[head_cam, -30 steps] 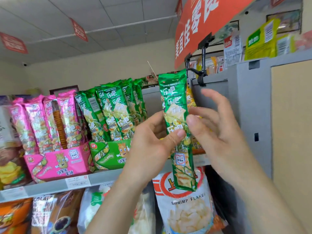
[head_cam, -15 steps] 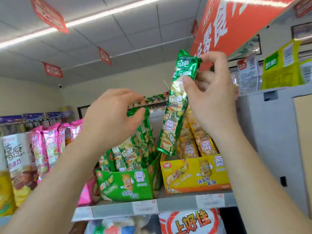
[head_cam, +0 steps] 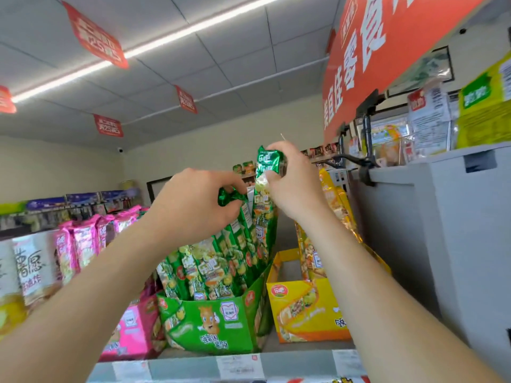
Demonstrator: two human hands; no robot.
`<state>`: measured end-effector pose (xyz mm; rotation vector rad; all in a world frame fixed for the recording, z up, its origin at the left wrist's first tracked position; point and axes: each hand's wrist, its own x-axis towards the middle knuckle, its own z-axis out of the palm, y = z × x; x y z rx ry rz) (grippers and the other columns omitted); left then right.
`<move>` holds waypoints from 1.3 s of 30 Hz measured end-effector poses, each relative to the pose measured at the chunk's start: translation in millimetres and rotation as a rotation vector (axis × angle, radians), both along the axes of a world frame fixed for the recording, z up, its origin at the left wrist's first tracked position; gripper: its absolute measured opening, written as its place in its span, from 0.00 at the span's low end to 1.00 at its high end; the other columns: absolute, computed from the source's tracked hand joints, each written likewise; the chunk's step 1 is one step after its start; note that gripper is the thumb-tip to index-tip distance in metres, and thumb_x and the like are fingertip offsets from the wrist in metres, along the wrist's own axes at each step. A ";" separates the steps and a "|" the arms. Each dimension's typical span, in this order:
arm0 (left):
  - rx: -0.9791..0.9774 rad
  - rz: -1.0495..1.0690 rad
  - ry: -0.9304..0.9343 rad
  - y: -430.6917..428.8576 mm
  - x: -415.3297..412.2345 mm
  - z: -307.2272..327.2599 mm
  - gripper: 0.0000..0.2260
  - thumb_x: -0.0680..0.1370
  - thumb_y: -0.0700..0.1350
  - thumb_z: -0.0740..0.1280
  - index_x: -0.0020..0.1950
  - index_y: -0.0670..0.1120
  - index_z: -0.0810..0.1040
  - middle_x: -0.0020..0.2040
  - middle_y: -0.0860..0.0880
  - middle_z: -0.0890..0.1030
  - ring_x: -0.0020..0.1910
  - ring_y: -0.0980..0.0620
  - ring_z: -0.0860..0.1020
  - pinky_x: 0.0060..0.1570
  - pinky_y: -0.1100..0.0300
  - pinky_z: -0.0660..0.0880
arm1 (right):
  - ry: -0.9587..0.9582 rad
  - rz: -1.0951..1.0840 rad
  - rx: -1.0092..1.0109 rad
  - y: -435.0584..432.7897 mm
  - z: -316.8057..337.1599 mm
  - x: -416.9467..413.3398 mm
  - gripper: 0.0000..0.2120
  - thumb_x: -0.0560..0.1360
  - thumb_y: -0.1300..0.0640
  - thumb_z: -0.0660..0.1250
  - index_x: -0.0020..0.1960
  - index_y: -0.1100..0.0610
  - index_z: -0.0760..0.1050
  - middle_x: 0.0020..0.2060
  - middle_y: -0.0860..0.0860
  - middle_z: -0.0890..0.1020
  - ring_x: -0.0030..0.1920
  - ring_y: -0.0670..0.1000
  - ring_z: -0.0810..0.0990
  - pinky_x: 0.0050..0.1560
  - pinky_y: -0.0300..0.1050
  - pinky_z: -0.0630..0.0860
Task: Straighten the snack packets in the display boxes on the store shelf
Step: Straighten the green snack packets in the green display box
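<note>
Pinching the top of a green snack packet [head_cam: 266,162], the right hand [head_cam: 294,186] has its fingers clamped on the wrapper. The packet stands upright, its lower end down among the others at the right side of the green display box [head_cam: 221,323]. Just beside it, the left hand [head_cam: 193,207] grips the crumpled top of a neighbouring packet [head_cam: 230,195] in the same box. A yellow box [head_cam: 300,309] stands to the right and a pink box [head_cam: 132,328] to the left, all on the shelf [head_cam: 193,366].

Red banner [head_cam: 390,53] — 零食, white bag [head_cam: 30,275] — 薯愿
</note>
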<state>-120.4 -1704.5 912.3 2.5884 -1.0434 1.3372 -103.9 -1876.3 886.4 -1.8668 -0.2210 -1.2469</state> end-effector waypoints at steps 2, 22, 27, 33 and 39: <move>0.008 -0.008 0.018 3.4 -0.2 1.2 0.10 0.74 0.50 0.70 0.55 0.58 0.81 0.48 0.57 0.82 0.23 0.61 0.72 0.36 0.62 0.68 | 0.051 0.001 -0.026 0.2 -4.9 6.5 0.17 0.77 0.61 0.68 0.63 0.49 0.72 0.47 0.44 0.73 0.46 0.50 0.78 0.44 0.46 0.76; 0.161 -0.097 0.590 32.6 6.7 37.7 0.42 0.62 0.58 0.78 0.74 0.60 0.66 0.67 0.67 0.72 0.64 0.67 0.71 0.68 0.61 0.64 | 0.524 0.394 -0.147 10.4 1.6 -9.3 0.50 0.65 0.20 0.40 0.77 0.48 0.60 0.77 0.49 0.61 0.76 0.53 0.59 0.74 0.56 0.56; 0.121 -0.081 0.345 26.7 14.4 21.1 0.37 0.64 0.65 0.72 0.72 0.60 0.69 0.63 0.64 0.73 0.59 0.64 0.68 0.59 0.65 0.63 | 0.536 0.419 -0.324 7.8 -6.8 -9.1 0.51 0.56 0.20 0.59 0.75 0.38 0.56 0.76 0.48 0.64 0.71 0.47 0.64 0.67 0.50 0.65; 0.264 -0.093 0.375 32.5 13.7 18.2 0.37 0.69 0.62 0.73 0.75 0.59 0.64 0.64 0.61 0.73 0.52 0.67 0.73 0.51 0.74 0.67 | 0.492 0.439 -0.271 12.1 -14.8 -9.1 0.49 0.60 0.27 0.66 0.76 0.44 0.59 0.71 0.39 0.68 0.68 0.42 0.67 0.66 0.43 0.65; 0.250 0.059 0.227 56.8 13.0 26.9 0.36 0.66 0.65 0.74 0.72 0.58 0.67 0.58 0.58 0.79 0.51 0.57 0.76 0.52 0.62 0.70 | 0.352 0.401 -0.119 30.5 -28.4 -21.7 0.28 0.76 0.42 0.67 0.72 0.35 0.59 0.65 0.34 0.59 0.66 0.38 0.57 0.64 0.44 0.60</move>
